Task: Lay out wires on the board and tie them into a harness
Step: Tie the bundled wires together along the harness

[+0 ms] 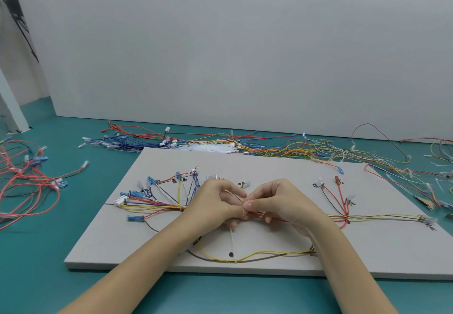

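**Kid:** On the flat grey board, what have you got done?

**Me:** Most of the thin coloured wires are laid out. They fan out near the left edge, run across the middle as one bunch, and end near the right edge. A tie already sits on the yellow and brown loop by the near edge.

**Kid:** What are your hands doing?

**Me:** My left hand and my right hand meet over the middle of the bunch. Both have their fingers curled in. They pinch a thin white plastic tie around the wires. Its long tail hangs toward the near edge.

**Kid:** Is it tight?

**Me:** I can't tell; my fingers hide it.

**Kid:** What's left?

**Me:** I think pulling this tie snug, then maybe more ties. Lots of spare loose wires lie on the green desk, past the board's far edge.
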Demonstrator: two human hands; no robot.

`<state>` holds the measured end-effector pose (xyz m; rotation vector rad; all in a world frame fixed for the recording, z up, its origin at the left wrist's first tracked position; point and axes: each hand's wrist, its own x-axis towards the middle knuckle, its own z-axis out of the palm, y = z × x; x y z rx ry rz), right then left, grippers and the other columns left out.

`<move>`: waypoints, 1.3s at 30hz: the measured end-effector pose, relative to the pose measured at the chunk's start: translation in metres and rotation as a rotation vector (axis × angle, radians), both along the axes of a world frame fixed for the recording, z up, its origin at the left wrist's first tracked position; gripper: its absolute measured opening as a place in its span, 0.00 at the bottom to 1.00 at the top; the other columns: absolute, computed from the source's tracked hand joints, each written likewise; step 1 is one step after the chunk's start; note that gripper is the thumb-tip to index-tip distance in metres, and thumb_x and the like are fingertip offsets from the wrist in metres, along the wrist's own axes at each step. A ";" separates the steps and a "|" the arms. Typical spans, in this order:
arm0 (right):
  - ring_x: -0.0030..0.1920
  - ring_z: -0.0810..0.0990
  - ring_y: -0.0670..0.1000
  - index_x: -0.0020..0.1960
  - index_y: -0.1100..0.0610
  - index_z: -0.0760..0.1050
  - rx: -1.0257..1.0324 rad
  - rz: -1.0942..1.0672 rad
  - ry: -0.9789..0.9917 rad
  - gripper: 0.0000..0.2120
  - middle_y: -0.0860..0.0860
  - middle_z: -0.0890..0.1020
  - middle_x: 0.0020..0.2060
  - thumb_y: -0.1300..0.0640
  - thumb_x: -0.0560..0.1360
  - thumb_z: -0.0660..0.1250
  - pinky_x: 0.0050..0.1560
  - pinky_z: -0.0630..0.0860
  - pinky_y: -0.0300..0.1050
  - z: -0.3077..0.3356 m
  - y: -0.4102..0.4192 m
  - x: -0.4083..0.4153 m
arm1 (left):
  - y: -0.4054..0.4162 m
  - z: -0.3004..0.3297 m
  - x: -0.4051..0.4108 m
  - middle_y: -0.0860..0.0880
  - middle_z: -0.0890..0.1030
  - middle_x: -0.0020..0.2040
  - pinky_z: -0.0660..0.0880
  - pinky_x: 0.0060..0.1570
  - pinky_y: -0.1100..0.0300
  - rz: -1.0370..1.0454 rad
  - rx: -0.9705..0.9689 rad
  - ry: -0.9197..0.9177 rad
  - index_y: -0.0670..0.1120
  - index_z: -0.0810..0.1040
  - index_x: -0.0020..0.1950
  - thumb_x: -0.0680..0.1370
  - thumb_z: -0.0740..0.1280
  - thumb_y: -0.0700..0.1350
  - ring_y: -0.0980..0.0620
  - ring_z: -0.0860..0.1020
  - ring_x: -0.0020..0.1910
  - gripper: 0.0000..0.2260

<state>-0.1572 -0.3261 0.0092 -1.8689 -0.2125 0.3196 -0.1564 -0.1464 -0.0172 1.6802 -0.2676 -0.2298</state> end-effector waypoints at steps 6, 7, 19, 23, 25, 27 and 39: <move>0.27 0.74 0.43 0.41 0.62 0.82 0.044 0.066 -0.075 0.06 0.52 0.81 0.33 0.62 0.76 0.69 0.26 0.69 0.35 0.000 -0.004 -0.004 | 0.004 0.006 -0.003 0.42 0.86 0.39 0.77 0.31 0.66 -0.044 -0.015 0.040 0.41 0.85 0.43 0.72 0.75 0.40 0.48 0.85 0.42 0.04; 0.25 0.74 0.42 0.41 0.61 0.81 0.045 0.066 -0.092 0.06 0.50 0.80 0.31 0.62 0.76 0.69 0.25 0.69 0.34 0.001 -0.003 -0.004 | 0.004 0.006 -0.003 0.42 0.85 0.39 0.77 0.30 0.66 -0.031 -0.013 0.031 0.40 0.85 0.43 0.72 0.75 0.40 0.49 0.85 0.41 0.03; 0.35 0.76 0.47 0.43 0.62 0.74 0.204 -0.042 -0.294 0.08 0.53 0.77 0.34 0.66 0.80 0.61 0.35 0.74 0.38 0.004 0.005 -0.005 | -0.012 0.003 -0.009 0.53 0.75 0.38 0.64 0.41 0.64 0.179 0.602 -0.528 0.48 0.85 0.41 0.73 0.73 0.44 0.58 0.72 0.39 0.02; 0.35 0.76 0.47 0.43 0.62 0.74 0.253 -0.041 -0.275 0.08 0.50 0.77 0.33 0.67 0.80 0.61 0.36 0.74 0.38 0.001 0.006 -0.005 | -0.014 0.003 -0.010 0.56 0.72 0.38 0.62 0.40 0.64 0.228 0.667 -0.539 0.48 0.85 0.43 0.74 0.72 0.47 0.55 0.71 0.42 0.04; 0.35 0.76 0.47 0.43 0.62 0.74 0.281 -0.020 -0.250 0.08 0.50 0.77 0.34 0.66 0.80 0.61 0.37 0.74 0.38 0.000 0.006 -0.005 | -0.014 0.003 -0.008 0.57 0.71 0.37 0.64 0.41 0.64 0.218 0.663 -0.527 0.48 0.85 0.42 0.73 0.72 0.47 0.56 0.71 0.41 0.03; 0.35 0.75 0.48 0.43 0.63 0.74 0.309 0.011 -0.218 0.08 0.51 0.77 0.34 0.66 0.80 0.61 0.37 0.74 0.38 -0.003 0.007 -0.005 | -0.013 0.003 -0.006 0.57 0.70 0.37 0.66 0.42 0.61 0.205 0.713 -0.538 0.49 0.84 0.42 0.73 0.72 0.48 0.55 0.70 0.42 0.04; 0.34 0.78 0.48 0.50 0.60 0.80 0.256 -0.359 -0.211 0.09 0.53 0.81 0.39 0.58 0.80 0.63 0.29 0.73 0.39 0.001 -0.006 0.008 | 0.021 0.053 0.057 0.55 0.83 0.38 0.72 0.38 0.65 0.208 0.540 -0.516 0.48 0.84 0.42 0.76 0.70 0.49 0.61 0.77 0.36 0.07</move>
